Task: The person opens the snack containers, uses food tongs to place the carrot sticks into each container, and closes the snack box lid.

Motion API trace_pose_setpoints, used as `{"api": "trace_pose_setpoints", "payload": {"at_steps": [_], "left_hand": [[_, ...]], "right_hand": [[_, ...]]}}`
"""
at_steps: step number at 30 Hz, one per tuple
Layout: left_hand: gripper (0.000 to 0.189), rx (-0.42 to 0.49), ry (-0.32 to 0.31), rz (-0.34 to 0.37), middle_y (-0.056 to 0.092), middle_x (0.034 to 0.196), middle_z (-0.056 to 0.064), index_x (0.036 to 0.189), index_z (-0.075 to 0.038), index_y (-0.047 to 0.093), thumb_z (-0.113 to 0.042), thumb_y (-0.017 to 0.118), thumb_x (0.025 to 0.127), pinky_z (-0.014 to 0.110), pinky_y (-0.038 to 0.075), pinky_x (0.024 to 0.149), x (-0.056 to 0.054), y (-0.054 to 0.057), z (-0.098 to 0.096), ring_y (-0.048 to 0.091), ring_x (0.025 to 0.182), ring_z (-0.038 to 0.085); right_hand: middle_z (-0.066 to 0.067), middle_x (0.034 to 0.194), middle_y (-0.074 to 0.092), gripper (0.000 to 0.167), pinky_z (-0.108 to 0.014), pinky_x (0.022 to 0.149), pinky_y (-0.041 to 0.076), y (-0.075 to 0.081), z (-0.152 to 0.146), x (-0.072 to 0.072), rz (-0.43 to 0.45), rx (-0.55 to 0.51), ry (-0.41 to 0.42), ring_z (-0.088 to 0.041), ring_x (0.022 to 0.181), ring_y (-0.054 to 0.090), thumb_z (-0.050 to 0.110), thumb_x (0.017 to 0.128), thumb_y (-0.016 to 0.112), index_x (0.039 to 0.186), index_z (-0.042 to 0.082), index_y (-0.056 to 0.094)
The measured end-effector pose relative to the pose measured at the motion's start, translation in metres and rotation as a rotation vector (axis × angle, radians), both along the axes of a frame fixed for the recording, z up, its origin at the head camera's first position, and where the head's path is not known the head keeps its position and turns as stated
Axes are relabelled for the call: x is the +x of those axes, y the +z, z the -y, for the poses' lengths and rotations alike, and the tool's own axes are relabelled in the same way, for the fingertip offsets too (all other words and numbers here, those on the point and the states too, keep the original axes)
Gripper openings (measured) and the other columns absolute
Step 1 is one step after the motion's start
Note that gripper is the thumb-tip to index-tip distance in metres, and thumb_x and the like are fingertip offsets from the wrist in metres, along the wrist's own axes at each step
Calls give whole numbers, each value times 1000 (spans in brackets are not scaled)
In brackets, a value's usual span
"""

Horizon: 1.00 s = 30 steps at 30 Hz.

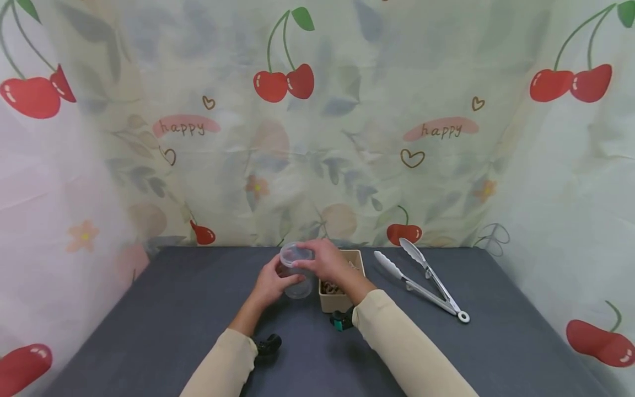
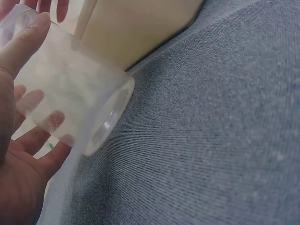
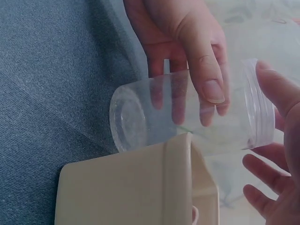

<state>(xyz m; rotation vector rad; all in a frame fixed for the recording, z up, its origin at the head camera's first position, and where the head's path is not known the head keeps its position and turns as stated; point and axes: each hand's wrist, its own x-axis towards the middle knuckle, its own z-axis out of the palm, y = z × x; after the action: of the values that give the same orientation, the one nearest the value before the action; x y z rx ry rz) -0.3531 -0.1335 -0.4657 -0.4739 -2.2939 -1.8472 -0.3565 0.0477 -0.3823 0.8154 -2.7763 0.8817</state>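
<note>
A clear plastic jar stands upright on the dark cloth, left of a beige box. My left hand grips it round the side, and in the right wrist view the thumb and fingers of that left hand show through or against the clear wall. At the top of the jar sits a clear ridged lid. My right hand reaches over the box and holds this lid by its edge between thumb and fingers. The jar looks see-through, with no contents showing.
Inside the beige box lie several small brownish curved pieces, partly hidden by the right forearm. Metal tongs lie spread on the dark tabletop to the right. A patterned curtain closes off the back and both sides.
</note>
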Motion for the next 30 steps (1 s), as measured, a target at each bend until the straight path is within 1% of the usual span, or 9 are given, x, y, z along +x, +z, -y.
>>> {"api": "trace_pose_setpoints", "payload": {"at_steps": [2,6,9,13,16,21,23,25,30], "left_hand": [[64,1,7,4,64,119,16,133,-4,53,-7,83,77,43,52,85,0,1,0,62,110,33],[63,-27,20,12,64,119,16,133,-4,53,-8,83,77,43,51,86,2,3,0,62,110,32],[64,-40,23,13,63,120,18,134,0,52,-8,82,78,45,50,87,5,7,-1,61,111,35],[64,-52,16,15,62,121,22,134,3,50,-7,81,79,48,50,87,8,11,-1,60,111,38],[64,-51,13,20,62,120,21,134,2,51,-8,82,78,47,51,86,7,10,-1,60,111,39],[63,-67,14,32,64,120,14,132,-4,55,-11,84,77,41,52,84,3,7,1,62,110,31],[62,-74,1,30,64,120,13,131,-4,55,-12,84,77,40,52,83,2,7,2,62,109,29],[62,-78,-19,34,64,119,14,131,-3,55,-10,84,77,39,53,82,0,7,3,62,109,29],[65,-93,-75,45,64,116,16,132,5,53,-10,83,77,40,52,81,-2,13,8,61,107,38]], "right_hand": [[-5,123,65,53,-40,90,46,1,0,0,-17,25,4,-25,111,58,41,86,73,132,16,63],[-4,120,66,54,-40,88,45,3,0,2,-42,57,4,-25,106,56,43,85,73,131,16,63],[-5,118,67,54,-40,88,45,4,0,2,-63,75,9,-24,104,56,43,85,73,130,16,64],[-4,118,67,54,-42,92,43,5,0,3,-95,111,10,-25,107,57,45,86,72,131,16,64],[-3,119,66,54,-42,94,43,5,-1,4,-102,138,-2,-24,108,56,46,85,72,130,16,64],[-3,115,66,56,-38,89,46,6,-1,4,-105,170,-13,-21,104,55,48,83,73,126,14,66],[-3,114,66,56,-36,88,46,7,-1,4,-106,176,-10,-21,103,54,49,82,74,125,14,67],[-4,112,65,55,-36,87,46,7,-1,3,-112,183,-5,-21,101,54,48,82,74,123,13,68],[-5,112,66,52,-37,88,44,6,0,1,-121,174,22,-22,102,53,44,83,75,121,11,68]]}}
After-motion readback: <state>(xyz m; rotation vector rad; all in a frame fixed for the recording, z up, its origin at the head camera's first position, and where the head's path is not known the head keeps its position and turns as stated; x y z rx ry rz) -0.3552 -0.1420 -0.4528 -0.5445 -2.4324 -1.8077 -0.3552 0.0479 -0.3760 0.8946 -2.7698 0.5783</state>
